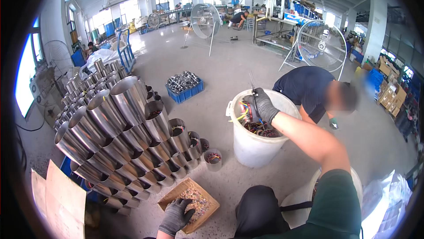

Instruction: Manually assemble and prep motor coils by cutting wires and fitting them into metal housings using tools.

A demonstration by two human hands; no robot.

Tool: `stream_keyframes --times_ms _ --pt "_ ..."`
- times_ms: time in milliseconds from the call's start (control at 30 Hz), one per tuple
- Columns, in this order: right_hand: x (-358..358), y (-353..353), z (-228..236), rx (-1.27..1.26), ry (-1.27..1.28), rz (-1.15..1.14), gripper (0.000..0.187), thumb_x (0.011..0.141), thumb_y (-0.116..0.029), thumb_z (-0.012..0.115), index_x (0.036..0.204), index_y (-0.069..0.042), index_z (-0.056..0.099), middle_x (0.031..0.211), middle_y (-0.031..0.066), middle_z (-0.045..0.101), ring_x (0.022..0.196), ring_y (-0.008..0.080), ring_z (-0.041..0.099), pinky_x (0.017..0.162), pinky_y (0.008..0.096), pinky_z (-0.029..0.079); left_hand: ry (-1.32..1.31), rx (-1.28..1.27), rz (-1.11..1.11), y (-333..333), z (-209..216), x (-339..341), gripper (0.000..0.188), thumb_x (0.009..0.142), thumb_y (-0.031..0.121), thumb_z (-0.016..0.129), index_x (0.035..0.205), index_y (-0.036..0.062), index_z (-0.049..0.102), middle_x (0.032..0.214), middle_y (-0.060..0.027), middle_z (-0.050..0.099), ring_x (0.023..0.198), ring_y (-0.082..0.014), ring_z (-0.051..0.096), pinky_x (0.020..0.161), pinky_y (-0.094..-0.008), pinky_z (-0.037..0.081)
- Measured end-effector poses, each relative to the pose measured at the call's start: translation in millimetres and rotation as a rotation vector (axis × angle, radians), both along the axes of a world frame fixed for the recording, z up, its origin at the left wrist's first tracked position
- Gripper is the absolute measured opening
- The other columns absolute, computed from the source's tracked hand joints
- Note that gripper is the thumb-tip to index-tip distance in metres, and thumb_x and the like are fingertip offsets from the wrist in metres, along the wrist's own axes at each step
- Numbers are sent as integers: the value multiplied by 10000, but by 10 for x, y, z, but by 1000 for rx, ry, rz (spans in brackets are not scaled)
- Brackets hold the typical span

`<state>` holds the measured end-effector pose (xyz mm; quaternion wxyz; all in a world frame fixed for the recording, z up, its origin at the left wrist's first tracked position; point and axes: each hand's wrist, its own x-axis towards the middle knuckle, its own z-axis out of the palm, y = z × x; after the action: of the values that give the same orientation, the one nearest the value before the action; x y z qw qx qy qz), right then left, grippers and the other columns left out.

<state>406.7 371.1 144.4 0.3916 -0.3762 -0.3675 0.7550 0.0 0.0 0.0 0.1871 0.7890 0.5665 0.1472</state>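
Note:
My right hand (264, 105), in a grey glove, reaches over a white plastic bucket (251, 144) and is closed on a bundle of coloured wires (245, 109) lifted above the bucket's contents. More wired parts lie inside the bucket. My left hand (176, 215), also gloved, rests fingers down in a small cardboard box (208, 201) of small pale pieces on the floor in front of me.
A big stack of shiny metal cylinders (119, 128) lies to the left, some with wired parts inside. A blue crate (184, 92) of metal parts sits further off. Another person (316, 91) bends down behind the bucket. Large round fan guards (321, 45) stand beyond.

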Motion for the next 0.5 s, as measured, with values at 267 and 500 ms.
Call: stream_keyframes --times_ms 267,500 --pt "-1119 -1963 -161 27 704 237 343 1018 -357 459 1088 -47 587 1132 220 676 1056 358 672 961 505 546 -309 226 174 -551 169 84 291 904 240 708 1123 52 670 1049 -210 667 974 -418 634 844 -488 505" --pt "-1944 -3144 -1092 226 289 -10 301 894 -100 662 1181 -52 585 1028 135 722 892 256 736 806 406 642 -619 385 301 -847 206 104 219 937 108 677 1128 3 663 1056 -178 691 1007 -312 681 891 -384 529"
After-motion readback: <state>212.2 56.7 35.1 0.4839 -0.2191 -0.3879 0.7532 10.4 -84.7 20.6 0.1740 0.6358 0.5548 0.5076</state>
